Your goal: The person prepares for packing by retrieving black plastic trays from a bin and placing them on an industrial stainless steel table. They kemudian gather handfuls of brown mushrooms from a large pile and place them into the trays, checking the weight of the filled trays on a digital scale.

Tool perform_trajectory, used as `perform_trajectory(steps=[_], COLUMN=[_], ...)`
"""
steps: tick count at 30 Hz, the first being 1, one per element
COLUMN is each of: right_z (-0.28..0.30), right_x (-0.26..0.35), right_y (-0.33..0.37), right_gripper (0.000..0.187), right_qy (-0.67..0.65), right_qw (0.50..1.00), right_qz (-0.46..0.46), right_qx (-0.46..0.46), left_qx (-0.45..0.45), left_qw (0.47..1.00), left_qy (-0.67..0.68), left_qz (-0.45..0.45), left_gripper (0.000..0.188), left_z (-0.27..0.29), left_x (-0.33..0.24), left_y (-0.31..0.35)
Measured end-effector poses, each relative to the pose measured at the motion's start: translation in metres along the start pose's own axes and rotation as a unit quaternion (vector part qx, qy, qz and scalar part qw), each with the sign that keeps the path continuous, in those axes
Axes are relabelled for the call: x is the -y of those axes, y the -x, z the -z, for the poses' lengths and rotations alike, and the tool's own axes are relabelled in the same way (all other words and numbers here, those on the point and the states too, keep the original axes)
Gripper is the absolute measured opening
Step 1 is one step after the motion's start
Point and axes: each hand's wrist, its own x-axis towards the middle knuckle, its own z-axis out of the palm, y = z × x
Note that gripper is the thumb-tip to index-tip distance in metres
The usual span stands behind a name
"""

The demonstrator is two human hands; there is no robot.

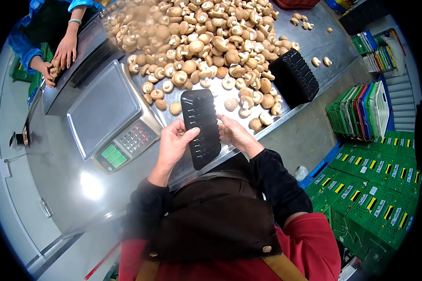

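Note:
Between my two hands is a black plastic tray [201,131], ribbed along its side and tipped up on edge over the table's near rim. My left hand [174,140] grips its left side, thumb pressed on the ribs. On the other side, my right hand [235,133] closes on the tray, its fingers partly hidden behind it. Just beyond the tray lies a large heap of brown mushrooms [197,47], with several loose ones at its near edge. A stack of black trays [293,77] stands on the table to the right of the heap.
Left of my hands sits a digital scale [105,110] with a bare metal plate. Across the table, a co-worker's hands [61,58] hold mushrooms. Stacked green crates [370,187] fill the lower right, below upright coloured baskets [358,111]. A dark red crate [297,3] is at the far edge.

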Motion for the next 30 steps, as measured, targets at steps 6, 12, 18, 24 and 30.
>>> perform_trajectory(steps=[6,12,18,24,30], right_z=[0.008,0.017,0.015,0.020,0.013], right_x=[-0.009,-0.014,-0.011,-0.013,-0.013], right_y=[0.001,0.002,0.010,0.016,0.016], right_gripper=[0.075,0.066,0.048,0.045,0.050], right_qy=[0.023,0.010,-0.104,-0.069,0.035], right_qw=[1.000,1.000,0.993,0.994,0.996], right_qz=[0.013,0.028,0.052,0.077,0.052], right_qx=[0.005,0.009,-0.015,-0.043,-0.068], left_qx=[0.009,-0.015,0.052,0.078,0.027], left_qw=[1.000,0.999,0.988,0.987,0.999], left_qy=[0.001,0.016,0.048,0.049,-0.003], left_qz=[0.022,0.035,0.136,0.129,0.046], left_gripper=[0.016,0.019,0.017,0.015,0.010], left_z=[0.006,-0.002,0.009,0.011,0.009], left_x=[-0.002,-0.008,-0.009,-0.004,-0.003], left_y=[0.004,0.008,0.017,0.021,0.022])
